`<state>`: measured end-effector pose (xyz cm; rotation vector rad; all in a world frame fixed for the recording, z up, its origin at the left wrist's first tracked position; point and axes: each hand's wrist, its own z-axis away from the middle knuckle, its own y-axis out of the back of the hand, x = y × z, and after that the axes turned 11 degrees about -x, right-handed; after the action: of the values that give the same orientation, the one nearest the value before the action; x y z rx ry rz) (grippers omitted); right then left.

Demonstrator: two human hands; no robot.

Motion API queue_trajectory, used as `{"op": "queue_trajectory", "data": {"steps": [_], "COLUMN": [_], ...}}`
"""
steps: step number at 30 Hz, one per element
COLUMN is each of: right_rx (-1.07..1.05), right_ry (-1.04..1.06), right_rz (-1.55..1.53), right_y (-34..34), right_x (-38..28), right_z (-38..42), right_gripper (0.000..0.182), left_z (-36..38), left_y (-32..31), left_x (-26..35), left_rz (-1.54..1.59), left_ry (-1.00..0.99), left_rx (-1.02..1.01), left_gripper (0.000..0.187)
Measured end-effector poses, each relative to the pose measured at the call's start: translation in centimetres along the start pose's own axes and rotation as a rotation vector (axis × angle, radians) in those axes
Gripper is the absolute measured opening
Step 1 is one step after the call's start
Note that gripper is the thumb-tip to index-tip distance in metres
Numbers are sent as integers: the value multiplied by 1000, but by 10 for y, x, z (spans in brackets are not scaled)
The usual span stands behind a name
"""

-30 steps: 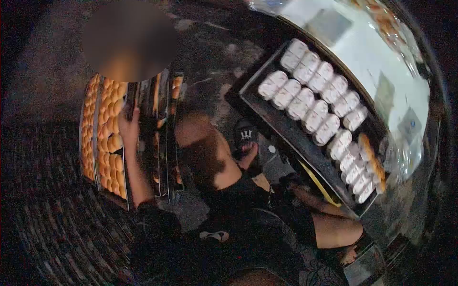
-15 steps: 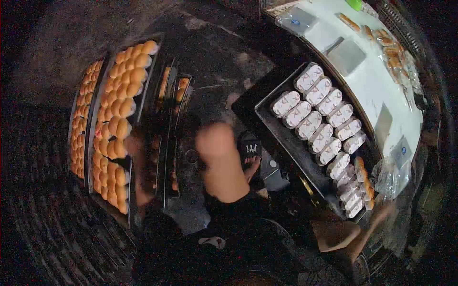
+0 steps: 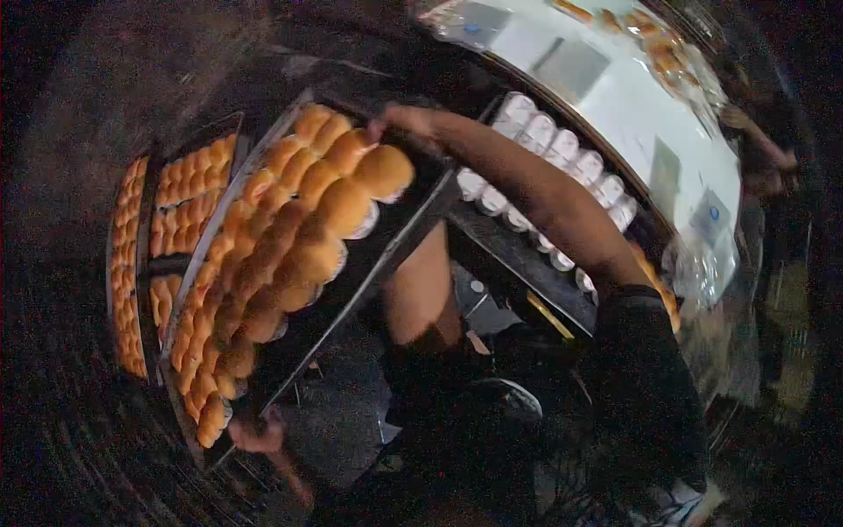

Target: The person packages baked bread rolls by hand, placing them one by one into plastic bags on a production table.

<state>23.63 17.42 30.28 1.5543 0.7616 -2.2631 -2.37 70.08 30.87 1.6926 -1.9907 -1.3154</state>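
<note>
Tray (image 3: 379, 261) between two hands in the head view, slantwise on the left, and it's loaded: buns (image 3: 342, 206) packed in rows along one side, a bare dark strip down the other! Steady handling is called for, I'd judge: both ends at one height, thumbs off the crusts, so nothing slides onto that bare strip. Right hand (image 3: 410, 125) has the far end, grip closed on the rim, fingers a touch blurred and close by the buns; whether they touch one, I can't tell. What a reach: that arm lies long and nearly straight, crossing in front of the wrapped rolls (image 3: 562, 149) beside the white bench (image 3: 628, 114). Left hand (image 3: 256, 432) has the near corner, grip closed too, forearm running back toward the body. Other trays (image 3: 171, 263) stand farther left, so mind that edge!
</note>
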Motion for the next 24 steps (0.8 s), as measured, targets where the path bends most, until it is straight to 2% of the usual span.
{"op": "queue_trajectory", "data": {"steps": [1, 2, 4, 5, 8, 10, 12, 14, 18, 20, 22, 24], "right_rx": [43, 75, 131, 222, 320, 173, 104, 213, 597, 792, 828, 1048], "right_ry": [26, 28, 171, 75, 21, 165, 98, 241, 535, 556, 355, 307], "right_rz": [12, -6, -36, -37, -12, -281, -463, -272, 477, 648, 711, 518], "right_y": [-1, -8, -38, -50, -66, -48, -45, -57, -110, -135, -162, -220], "right_x": [-4, -3, -17, -27, -39, -19, -16, -10, 35, 71, 113, 130], "right_z": [8, 15, 43, 67, 123, 154, 224, 300, 443, 502, 569, 584], "right_gripper": [23, 23, 14, 17, 20, 17, 14, 13, 12, 13, 22, 23], "left_z": [-3, -7, -27, -40, -66, -92, -125, -162, -243, -279, -307, -325], "left_y": [6, 11, 21, 26, 54, 71, 88, 101, 122, 131, 137, 139], "left_x": [-2, -8, -12, -12, -18, -19, -13, -3, 38, 66, 102, 147], "left_rz": [5, 14, 27, 39, 63, 104, 144, 214, 380, 458, 544, 657], "left_ry": [-8, -28, -62, -85, -124, -183, -257, -372, -678, -845, -1024, -1157], "left_rx": [16, 22, 51, 70, 126, 148, 176, 198, 193, 195, 205, 125], "left_gripper": [49, 50, 50, 50, 51, 52, 53, 54, 56, 57, 58, 59]}}
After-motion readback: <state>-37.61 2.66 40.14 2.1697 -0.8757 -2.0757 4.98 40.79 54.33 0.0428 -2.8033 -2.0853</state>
